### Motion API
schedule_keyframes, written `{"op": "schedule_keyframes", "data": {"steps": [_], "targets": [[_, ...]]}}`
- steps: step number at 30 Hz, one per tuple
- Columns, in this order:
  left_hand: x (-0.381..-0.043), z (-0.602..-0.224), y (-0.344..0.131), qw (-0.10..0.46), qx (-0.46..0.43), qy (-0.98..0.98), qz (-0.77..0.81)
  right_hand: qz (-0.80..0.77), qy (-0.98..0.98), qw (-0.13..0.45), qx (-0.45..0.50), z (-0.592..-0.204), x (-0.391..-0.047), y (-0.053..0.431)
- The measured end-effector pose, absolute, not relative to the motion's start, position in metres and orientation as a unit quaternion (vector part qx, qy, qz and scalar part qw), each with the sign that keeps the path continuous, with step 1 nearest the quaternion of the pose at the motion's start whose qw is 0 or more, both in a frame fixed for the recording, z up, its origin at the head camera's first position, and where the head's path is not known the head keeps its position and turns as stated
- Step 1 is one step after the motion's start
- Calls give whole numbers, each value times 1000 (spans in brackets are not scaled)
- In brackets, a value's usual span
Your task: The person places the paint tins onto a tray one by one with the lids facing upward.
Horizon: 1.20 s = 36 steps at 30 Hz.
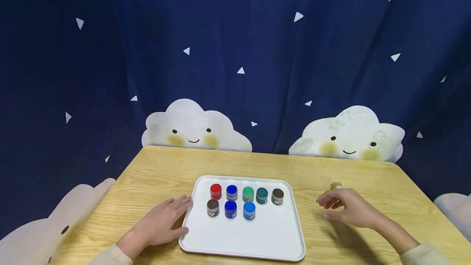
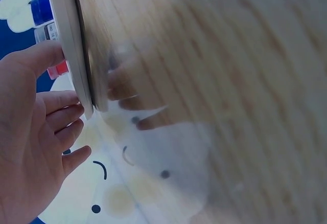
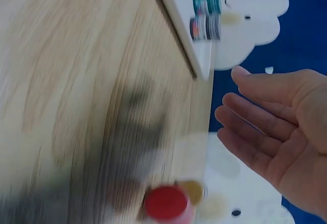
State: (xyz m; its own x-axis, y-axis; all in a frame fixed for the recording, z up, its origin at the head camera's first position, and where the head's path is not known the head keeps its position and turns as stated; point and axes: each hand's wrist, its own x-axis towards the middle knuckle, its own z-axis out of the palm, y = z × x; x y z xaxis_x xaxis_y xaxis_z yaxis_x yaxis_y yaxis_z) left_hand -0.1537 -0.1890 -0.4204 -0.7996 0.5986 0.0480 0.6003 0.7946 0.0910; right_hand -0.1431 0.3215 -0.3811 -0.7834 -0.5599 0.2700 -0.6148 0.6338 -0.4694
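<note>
A white tray (image 1: 267, 232) bears several small paint jars in two rows: red (image 1: 216, 191), blue, green, teal and brown at the back; brown, dark blue and light blue (image 1: 249, 210) in front. My left hand (image 1: 158, 223) lies at the tray's left rim, fingers extended and touching it; its thumb meets the rim in the left wrist view. Right of the tray, above the table, my right hand (image 1: 349, 207) hangs with loosely bent fingers and holds nothing. Just behind it stands a yellow-lidded jar (image 1: 336, 185), partly hidden. A red-lidded jar (image 3: 166, 202) beside that one shows in the right wrist view.
The tray stands on a wooden table (image 1: 165, 162) with rounded back corners. Behind the table hangs a dark blue curtain (image 1: 220, 23) with white triangles and smiling clouds.
</note>
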Motion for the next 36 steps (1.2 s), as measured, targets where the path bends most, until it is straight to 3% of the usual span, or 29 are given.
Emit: {"op": "schedule_keyframes", "data": {"steps": [19,36], "targets": [[-154,-421,-189,-4,-306,-950,-61,142,-923,104,341,-391,-139,396],[-153,-421,-190,0,-305,-950,-65,122,-889,160,411,-403,-145,389]]}}
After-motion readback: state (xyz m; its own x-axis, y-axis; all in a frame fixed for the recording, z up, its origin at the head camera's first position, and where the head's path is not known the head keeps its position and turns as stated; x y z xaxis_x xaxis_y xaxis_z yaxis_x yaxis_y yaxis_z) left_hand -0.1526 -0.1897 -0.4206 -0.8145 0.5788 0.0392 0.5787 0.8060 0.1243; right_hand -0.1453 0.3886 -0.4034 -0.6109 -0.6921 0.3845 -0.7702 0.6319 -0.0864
